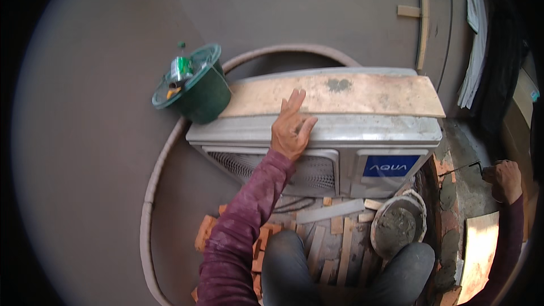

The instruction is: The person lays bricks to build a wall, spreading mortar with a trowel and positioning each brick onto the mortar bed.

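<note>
Green bucket (208, 98) with 1 bottle (182, 68)

Trowel (479, 165) in the right hand (506, 179)

A flat tan wooden board (385, 96) lies on a boxy grey metal unit (371, 130), right of a round green plastic bucket (205, 95).

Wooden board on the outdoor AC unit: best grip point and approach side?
Probably the right end of the board, coming from the right. It's long, flat and thin, and that end seems to jut slightly past the AC unit, so fingers might go under, thumb on top. The green bucket crowds its left end; the left hand is over the near edge.
</note>
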{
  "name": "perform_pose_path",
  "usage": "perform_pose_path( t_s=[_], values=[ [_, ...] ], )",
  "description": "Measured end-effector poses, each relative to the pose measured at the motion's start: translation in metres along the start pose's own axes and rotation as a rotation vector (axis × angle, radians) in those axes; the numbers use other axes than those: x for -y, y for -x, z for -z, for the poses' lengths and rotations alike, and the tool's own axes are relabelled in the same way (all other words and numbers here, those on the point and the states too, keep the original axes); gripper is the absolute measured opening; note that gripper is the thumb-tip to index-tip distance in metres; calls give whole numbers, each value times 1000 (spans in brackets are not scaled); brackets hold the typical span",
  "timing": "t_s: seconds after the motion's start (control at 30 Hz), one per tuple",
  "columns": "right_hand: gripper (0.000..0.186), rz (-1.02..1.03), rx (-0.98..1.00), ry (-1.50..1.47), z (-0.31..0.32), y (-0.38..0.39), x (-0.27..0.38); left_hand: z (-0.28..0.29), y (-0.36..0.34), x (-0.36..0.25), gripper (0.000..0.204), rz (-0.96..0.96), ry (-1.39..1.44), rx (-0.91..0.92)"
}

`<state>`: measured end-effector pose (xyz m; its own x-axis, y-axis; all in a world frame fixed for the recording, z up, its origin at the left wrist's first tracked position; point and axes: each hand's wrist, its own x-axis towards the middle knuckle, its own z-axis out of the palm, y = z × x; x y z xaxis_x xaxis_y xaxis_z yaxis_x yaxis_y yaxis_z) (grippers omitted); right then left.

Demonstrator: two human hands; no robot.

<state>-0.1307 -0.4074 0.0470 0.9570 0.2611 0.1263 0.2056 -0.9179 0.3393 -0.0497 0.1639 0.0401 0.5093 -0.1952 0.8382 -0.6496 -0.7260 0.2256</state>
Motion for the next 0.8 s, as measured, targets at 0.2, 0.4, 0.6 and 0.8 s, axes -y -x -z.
perform_pose_path(
  t_s=[0.2, 0.4, 0.6, 0.8],
  values=[
    [4, 156, 378, -225, 15, 57, 94, 135, 117, 26, 21, 416, 170, 195],
    [16, 457, 484, -258, -209, 86, 113, 269, 324, 11, 27, 1195, -296, 400],
    [28, 260, 570, -903, -346, 114, 94, 253, 490, -15, 97, 1496, -711, 670],
    [36, 245, 531, -636, -202, 45, 159, 187, 479, -17, 124, 1840, -856, 565]
  ],
)
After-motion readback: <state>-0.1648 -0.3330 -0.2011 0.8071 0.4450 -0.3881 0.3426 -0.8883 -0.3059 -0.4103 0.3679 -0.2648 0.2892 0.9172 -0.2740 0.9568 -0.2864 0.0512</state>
